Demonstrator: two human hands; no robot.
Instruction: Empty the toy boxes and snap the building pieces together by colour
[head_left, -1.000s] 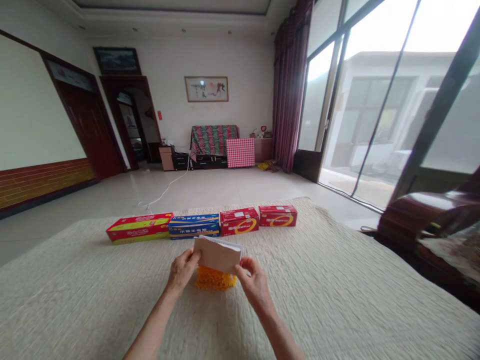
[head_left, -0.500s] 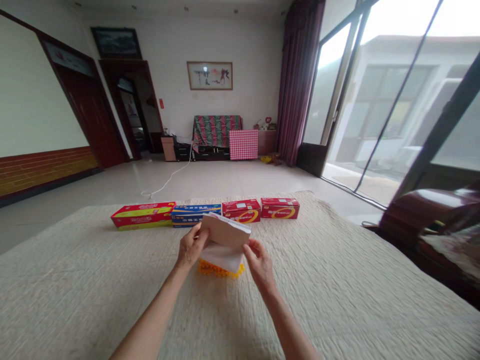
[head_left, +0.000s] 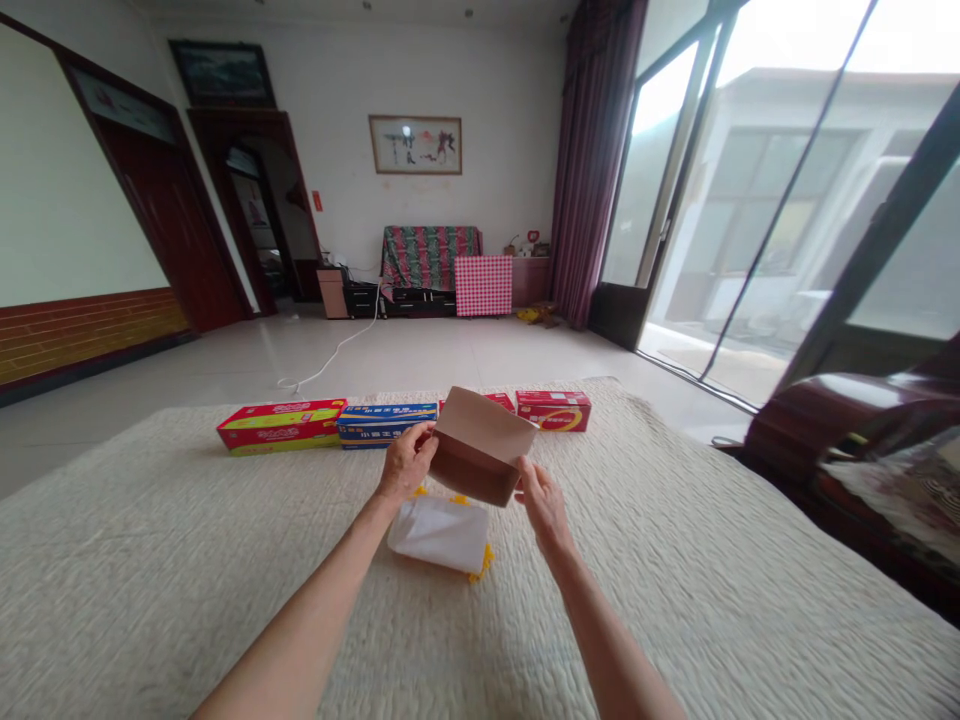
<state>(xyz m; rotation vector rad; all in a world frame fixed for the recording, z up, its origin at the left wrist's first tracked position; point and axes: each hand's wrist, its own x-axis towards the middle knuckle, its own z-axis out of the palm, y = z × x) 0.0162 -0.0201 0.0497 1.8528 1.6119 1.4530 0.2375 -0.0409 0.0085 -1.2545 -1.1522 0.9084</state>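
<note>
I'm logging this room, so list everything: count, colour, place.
Carton: 1, brown, centre
Packet: 1, white, below carton
Knobbly pieces: uncountable, yellow, around packet
Boxes: 4, red-green, blue, two red, behind carton
Mat: 1, cream, foreground
Cable: 1, white, left
Pictures: 2, dark, pale, back
Cloths: 2, green-pink, red-white, back
Curtain: 1, purple, right
Glass doors: uncountable, clear, right
Door: 1, maroon, left
Armrest: 1, maroon, right
Left hand, right hand: 1 each, bare, holding carton

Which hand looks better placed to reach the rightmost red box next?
Probably the right hand: in view it sits below the rightmost red box; the left hand is farther off. Both hold the brown carton.
</note>
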